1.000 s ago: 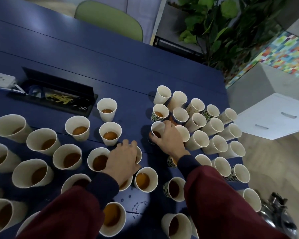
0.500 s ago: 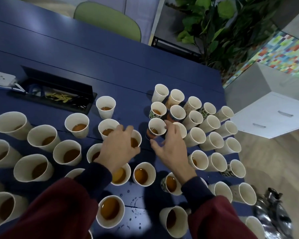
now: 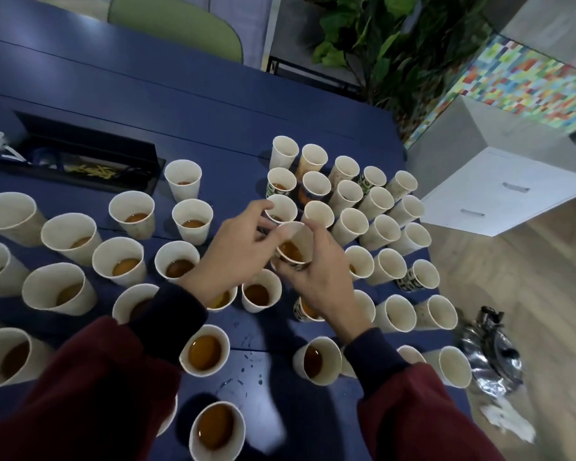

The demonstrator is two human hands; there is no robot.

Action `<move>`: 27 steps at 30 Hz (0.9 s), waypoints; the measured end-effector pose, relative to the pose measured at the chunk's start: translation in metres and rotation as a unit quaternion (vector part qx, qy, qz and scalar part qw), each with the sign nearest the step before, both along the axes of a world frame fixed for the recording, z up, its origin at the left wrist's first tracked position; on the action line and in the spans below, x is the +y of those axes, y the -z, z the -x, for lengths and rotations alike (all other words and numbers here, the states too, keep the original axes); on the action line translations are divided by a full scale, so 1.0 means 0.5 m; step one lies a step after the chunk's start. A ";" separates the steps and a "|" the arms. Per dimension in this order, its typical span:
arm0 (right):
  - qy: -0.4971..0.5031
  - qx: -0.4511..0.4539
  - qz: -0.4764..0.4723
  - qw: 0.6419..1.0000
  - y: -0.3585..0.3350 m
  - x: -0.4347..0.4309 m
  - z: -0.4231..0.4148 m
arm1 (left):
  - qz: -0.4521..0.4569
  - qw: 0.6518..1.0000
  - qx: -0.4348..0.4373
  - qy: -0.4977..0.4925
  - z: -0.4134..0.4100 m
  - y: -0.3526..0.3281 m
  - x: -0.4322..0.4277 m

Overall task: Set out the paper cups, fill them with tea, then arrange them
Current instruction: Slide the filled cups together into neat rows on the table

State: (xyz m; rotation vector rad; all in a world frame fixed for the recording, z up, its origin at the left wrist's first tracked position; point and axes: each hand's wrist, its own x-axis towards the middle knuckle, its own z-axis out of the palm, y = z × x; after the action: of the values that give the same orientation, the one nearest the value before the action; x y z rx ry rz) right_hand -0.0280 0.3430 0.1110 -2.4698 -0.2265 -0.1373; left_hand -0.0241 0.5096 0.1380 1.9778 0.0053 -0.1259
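Many white paper cups stand on the blue table [image 3: 187, 104]. Those on the left, like one cup [image 3: 118, 264], hold brown tea. A tight cluster of mostly empty-looking cups [image 3: 376, 201] fills the right side. At the centre, one tea-filled cup [image 3: 291, 249] is held between both hands. My right hand [image 3: 323, 281] wraps round its lower wall from the right. My left hand [image 3: 233, 254] has curled fingers on its left rim, with the index finger reaching a neighbouring cup [image 3: 281, 209].
A black cable box [image 3: 80, 154] is open at the back left. A metal kettle [image 3: 492, 354] sits off the table's right edge, beside a white drawer cabinet [image 3: 502, 191]. A green chair [image 3: 177, 24] and a plant [image 3: 389, 48] are behind. Tea drops [image 3: 246, 361] spot the table.
My left hand has carried a tea cup right and away from me toward the cluster. My right hand let go of another cup and closed round this one.
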 end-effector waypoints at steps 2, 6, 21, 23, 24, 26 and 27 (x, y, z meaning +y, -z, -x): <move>0.036 -0.007 0.004 0.999 0.002 -0.024 0.009 | -0.041 0.999 0.006 -0.020 0.011 0.031 0.001; 0.065 -0.001 -0.002 0.998 0.001 -0.072 0.018 | -0.244 0.967 0.029 0.066 0.046 0.098 -0.022; -0.053 0.077 0.129 0.987 0.065 -0.037 -0.087 | -0.445 0.889 -0.013 0.103 0.106 0.143 -0.100; -0.069 0.084 0.152 0.983 0.079 -0.022 -0.099 | -0.420 0.903 -0.009 0.087 0.123 0.143 -0.097; -0.075 0.090 0.157 0.981 0.085 -0.019 -0.103 | -0.411 0.908 -0.009 0.081 0.131 0.142 -0.096; -0.086 0.107 0.159 0.978 0.098 -0.009 -0.105 | -0.401 0.914 -0.001 0.066 0.145 0.141 -0.089; -0.087 0.114 0.160 0.977 0.105 -0.006 -0.104 | -0.397 0.916 0.007 0.058 0.151 0.140 -0.086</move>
State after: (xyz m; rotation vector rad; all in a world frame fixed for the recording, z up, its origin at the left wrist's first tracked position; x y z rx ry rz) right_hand 0.0239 0.3402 0.0586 -2.7390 -0.3892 0.2768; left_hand -0.0997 0.4666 0.0680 2.7933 -0.0614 -0.2427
